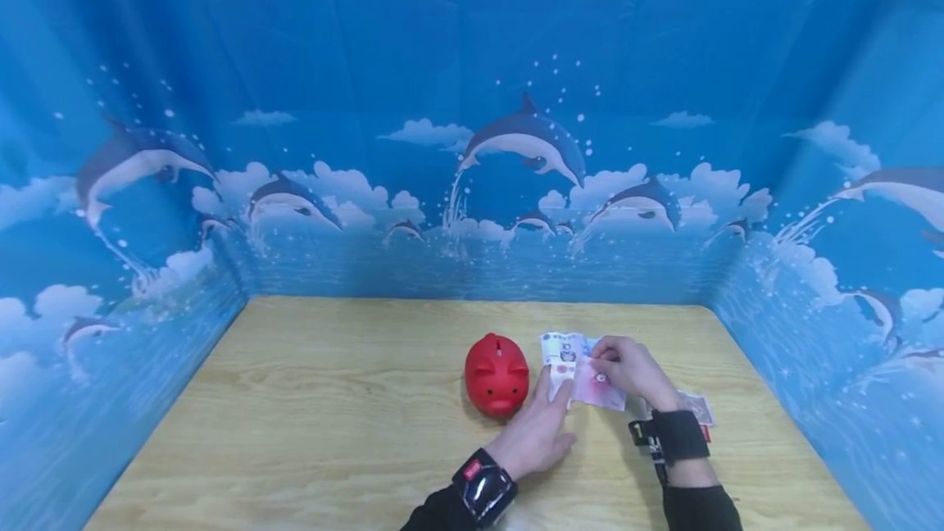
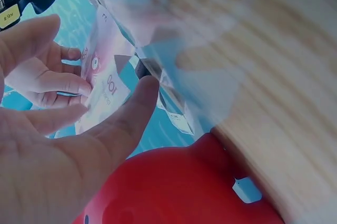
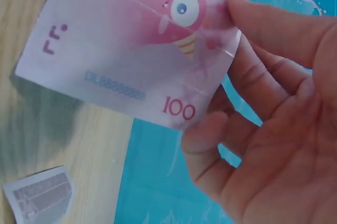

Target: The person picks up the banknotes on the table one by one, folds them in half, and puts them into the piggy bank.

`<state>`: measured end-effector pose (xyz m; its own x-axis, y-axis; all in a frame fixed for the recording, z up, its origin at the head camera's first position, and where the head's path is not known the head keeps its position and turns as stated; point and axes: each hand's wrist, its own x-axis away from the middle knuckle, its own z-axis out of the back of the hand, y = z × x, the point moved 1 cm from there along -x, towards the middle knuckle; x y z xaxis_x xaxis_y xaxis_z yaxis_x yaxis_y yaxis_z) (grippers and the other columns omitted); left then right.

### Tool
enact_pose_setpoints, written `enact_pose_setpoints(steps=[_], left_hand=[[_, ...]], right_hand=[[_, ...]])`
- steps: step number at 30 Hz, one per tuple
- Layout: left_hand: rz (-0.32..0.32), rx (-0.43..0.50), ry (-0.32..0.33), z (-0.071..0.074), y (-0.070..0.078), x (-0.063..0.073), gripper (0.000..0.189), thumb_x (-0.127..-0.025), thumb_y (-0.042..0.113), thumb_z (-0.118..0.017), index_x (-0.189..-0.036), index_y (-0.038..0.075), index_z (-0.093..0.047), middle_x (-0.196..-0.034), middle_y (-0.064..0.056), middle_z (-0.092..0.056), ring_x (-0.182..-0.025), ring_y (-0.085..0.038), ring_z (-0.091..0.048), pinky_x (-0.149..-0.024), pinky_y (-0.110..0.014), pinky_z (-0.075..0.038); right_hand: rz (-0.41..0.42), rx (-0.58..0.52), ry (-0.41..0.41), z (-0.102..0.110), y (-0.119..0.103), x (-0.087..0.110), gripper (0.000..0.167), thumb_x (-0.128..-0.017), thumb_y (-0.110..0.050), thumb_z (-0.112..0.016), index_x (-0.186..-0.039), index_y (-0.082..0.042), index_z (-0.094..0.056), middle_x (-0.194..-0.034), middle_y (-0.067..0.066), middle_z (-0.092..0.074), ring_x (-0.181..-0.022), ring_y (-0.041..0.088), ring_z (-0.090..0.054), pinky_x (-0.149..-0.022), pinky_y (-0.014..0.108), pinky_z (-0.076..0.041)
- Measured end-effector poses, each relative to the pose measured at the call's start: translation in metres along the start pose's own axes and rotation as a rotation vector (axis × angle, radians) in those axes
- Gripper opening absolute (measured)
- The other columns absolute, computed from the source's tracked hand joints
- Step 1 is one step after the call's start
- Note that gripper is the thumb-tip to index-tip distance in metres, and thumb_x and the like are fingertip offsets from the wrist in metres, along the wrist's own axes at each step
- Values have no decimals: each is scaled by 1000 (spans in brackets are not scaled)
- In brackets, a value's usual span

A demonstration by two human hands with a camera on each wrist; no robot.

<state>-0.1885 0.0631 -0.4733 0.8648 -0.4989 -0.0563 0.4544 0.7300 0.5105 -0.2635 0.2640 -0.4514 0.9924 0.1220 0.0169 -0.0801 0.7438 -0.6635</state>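
Observation:
Between thumb and fingers my right hand (image 1: 636,369) pinches a pink toy banknote (image 1: 601,390). In the right wrist view the note (image 3: 105,55) shows a printed 100, a one-eyed cartoon figure and fold creases. My left hand (image 1: 537,433) reaches in from the other side, its extended fingertips at a pale banknote (image 1: 564,348) marked 10 that lies spread on the table. Left of these notes sits a red piggy bank (image 1: 496,375), coin slot on top, its snout toward me. It also fills the bottom of the left wrist view as a red body (image 2: 174,182).
Another greyish banknote (image 1: 696,408) lies on the wooden table (image 1: 332,416) beyond my right wrist, partly hidden by it. A blue curtain (image 1: 354,64) with dolphins stands along the back and both sides.

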Motion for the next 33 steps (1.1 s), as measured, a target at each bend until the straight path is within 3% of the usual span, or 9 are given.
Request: enact_pose_setpoints(steps=[4, 9, 13, 18, 22, 25, 28, 33], left_hand=[[9, 47, 40, 0, 0, -1, 85, -89, 27, -71, -157, 18, -21, -161, -15, -21, -136, -25, -46, -103, -36, -49], [35, 160, 143, 2, 0, -5, 86, -90, 23, -71, -157, 24, -18, -154, -5, -38, -123, -16, -56, -98, -34, -52], [86, 286, 200, 3, 0, -7, 87, -90, 20, -69, -157, 27, -15, -154, -3, -40, -132, -16, -48, -105, -38, -48], [117, 417, 266, 7, 1, -8, 82, -94, 21, -64, -158, 19, -12, -155, -8, -38, -135, -20, -46, -108, -40, -44], [85, 449, 319, 11, 2, -8, 74, -97, 22, -60, -157, 12, -18, -146, -10, -51, -123, -20, -57, -100, -37, -51], [69, 461, 340, 12, 1, -7, 66, -99, 24, -59, -155, 14, -25, -137, -6, -59, -113, -17, -62, -93, -34, -54], [43, 470, 355, 13, 1, -7, 56, -99, 24, -58, -150, 16, -36, -132, -4, -62, -114, -17, -62, -91, -33, -55], [18, 386, 391, 12, 2, -6, 44, -97, 25, -61, -139, 16, -54, -125, -3, -63, -110, -17, -63, -85, -27, -55]], right_hand=[[-18, -8, -2, 1, -3, 1, 9, -88, -9, -68, -97, -7, -68, -85, 5, -70, -77, 16, -63, -66, 28, -52], [-33, -31, 38, 3, -5, 1, 12, -89, -11, -67, -100, -7, -69, -91, 10, -73, -79, 17, -65, -64, 28, -51], [-42, -60, 68, 4, -7, 0, 15, -91, -13, -66, -103, -7, -69, -96, 11, -73, -82, 17, -67, -66, 29, -52], [-17, -91, 106, 6, -14, -1, 20, -92, -18, -66, -108, -7, -69, -90, 8, -73, -77, 15, -66, -66, 30, -52], [21, -111, 155, 7, -20, 1, 22, -92, -20, -68, -109, -6, -70, -89, 10, -74, -76, 14, -67, -66, 28, -53], [48, -143, 185, 7, -24, 2, 24, -91, -19, -69, -110, -4, -70, -90, 12, -75, -74, 14, -67, -64, 27, -53], [55, -178, 201, 6, -28, 3, 26, -91, -18, -69, -112, -3, -70, -90, 14, -75, -72, 15, -68, -61, 25, -53], [49, -193, 220, 6, -31, 4, 24, -92, -12, -64, -114, -2, -70, -97, 17, -74, -81, 18, -69, -66, 22, -54]])
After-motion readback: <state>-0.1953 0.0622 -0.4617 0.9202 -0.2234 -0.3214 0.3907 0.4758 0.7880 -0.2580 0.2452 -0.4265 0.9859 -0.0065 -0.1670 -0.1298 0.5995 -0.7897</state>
